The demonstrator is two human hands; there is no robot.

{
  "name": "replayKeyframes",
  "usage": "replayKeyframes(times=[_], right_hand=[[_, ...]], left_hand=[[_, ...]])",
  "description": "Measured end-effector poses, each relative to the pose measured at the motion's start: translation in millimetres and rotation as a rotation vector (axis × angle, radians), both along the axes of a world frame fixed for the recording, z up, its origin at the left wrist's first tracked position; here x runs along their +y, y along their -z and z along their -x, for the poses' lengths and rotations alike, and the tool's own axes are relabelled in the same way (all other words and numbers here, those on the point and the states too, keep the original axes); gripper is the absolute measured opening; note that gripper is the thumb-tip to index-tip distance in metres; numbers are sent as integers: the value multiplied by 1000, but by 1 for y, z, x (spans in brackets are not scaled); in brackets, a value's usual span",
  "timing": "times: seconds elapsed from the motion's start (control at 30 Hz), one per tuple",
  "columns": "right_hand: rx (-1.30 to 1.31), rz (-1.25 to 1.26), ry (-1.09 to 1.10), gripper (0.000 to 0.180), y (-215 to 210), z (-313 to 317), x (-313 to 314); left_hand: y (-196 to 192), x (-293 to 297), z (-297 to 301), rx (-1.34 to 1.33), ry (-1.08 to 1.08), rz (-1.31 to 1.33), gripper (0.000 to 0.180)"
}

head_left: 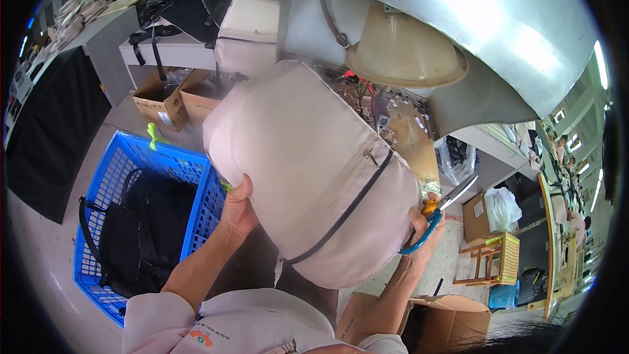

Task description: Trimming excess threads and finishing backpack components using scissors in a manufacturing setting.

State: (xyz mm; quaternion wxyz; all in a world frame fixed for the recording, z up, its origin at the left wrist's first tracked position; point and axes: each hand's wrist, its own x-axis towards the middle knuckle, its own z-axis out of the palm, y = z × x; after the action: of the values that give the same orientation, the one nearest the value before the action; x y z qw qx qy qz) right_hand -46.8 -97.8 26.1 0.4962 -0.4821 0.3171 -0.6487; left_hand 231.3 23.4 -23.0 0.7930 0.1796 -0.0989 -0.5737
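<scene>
A pale pink backpack with a front zip and a dark piping line is held up at a tilt before me. My left hand grips its near left edge, thumb on top and the other fingers hidden beneath. At the right edge, my right hand is closed on the backpack with its thumb over the fabric. That same hand also carries scissors with teal and orange handles, their blades pointing up and away to the right. No straps of this backpack show.
To the left stands a blue plastic basket holding black bags. Another pale bag and a black heap lie on the table behind. A dust-covered machine hood overhangs scraps. Cartons and a wooden stool are at right.
</scene>
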Motion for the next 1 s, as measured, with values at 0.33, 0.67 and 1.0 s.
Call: replayKeyframes(times=[0.33,0.67,1.0], right_hand=[[225,-83,148,46,-3,-9,30],[199,-303,-189,46,39,-18,80],[1163,31,668,24,15,88,17]], left_hand=[[1,33,-9,-140,-172,-196,51],[67,132,-131,-583,-138,-708,33],[70,135,-149,-1363,336,-801,35]])
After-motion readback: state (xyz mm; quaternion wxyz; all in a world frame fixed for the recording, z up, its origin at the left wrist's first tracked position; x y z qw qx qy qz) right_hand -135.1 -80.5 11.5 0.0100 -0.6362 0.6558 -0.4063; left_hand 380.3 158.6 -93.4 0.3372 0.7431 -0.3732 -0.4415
